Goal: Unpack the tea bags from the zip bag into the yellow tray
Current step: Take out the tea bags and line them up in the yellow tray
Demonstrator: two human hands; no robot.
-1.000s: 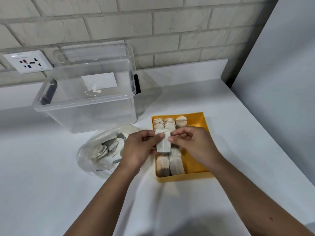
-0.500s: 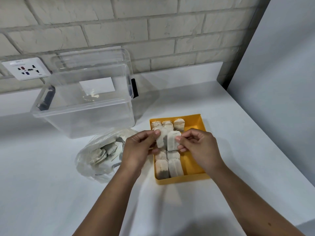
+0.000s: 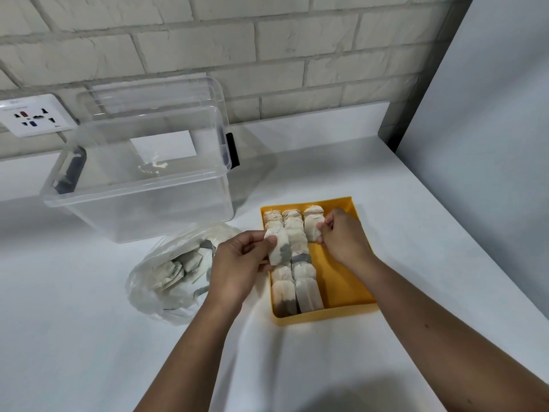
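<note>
A yellow tray (image 3: pixel 341 278) lies on the white counter, with two rows of tea bags (image 3: pixel 298 263) along its left side and bare yellow floor on its right. My left hand (image 3: pixel 237 263) pinches one tea bag (image 3: pixel 279 246) over the tray's left edge. My right hand (image 3: pixel 341 233) pinches another tea bag (image 3: pixel 312 228) at the far end of a third row inside the tray. To the left of the tray lies the clear zip bag (image 3: pixel 175 275), crumpled and open, with several tea bags still inside.
A clear plastic storage box (image 3: pixel 139 185) with its lid propped behind it stands at the back left, close to the zip bag. A wall socket (image 3: pixel 32 115) sits on the brick wall. A grey panel (image 3: pixel 481 144) borders the counter on the right.
My hands have parted, each with its own tea bag. The right hand has carried its bag to the tray's far right part; the left hand has stayed near the left edge.
</note>
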